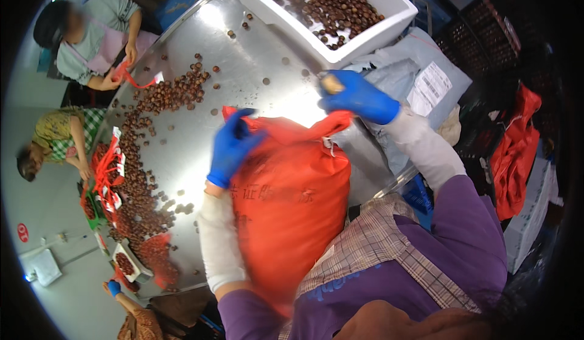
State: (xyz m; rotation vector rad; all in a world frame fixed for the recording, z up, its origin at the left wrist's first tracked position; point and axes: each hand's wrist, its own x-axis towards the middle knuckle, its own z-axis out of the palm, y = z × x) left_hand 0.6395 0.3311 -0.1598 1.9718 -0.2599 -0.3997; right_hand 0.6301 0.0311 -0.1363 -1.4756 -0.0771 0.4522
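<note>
A tall red sack (286, 206) with dark printing and a white tie near its top leans against my body. My left hand (234, 148), in a blue glove, is at the sack's upper left, fingers apart and somewhat bent, slightly blurred. My right hand (356, 97), also gloved in blue, is closed on a small tan object (331, 84), blurred, just above the sack's gathered top right corner.
A steel table (182, 54) carries loose brown nuts (182, 87), red mesh bags (159, 258) and a white foam box (377, 39) of nuts. Grey packages (447, 87) lie right, beside black crates (480, 27) and red sacks (517, 157). Co-workers (91, 42) work along the left side.
</note>
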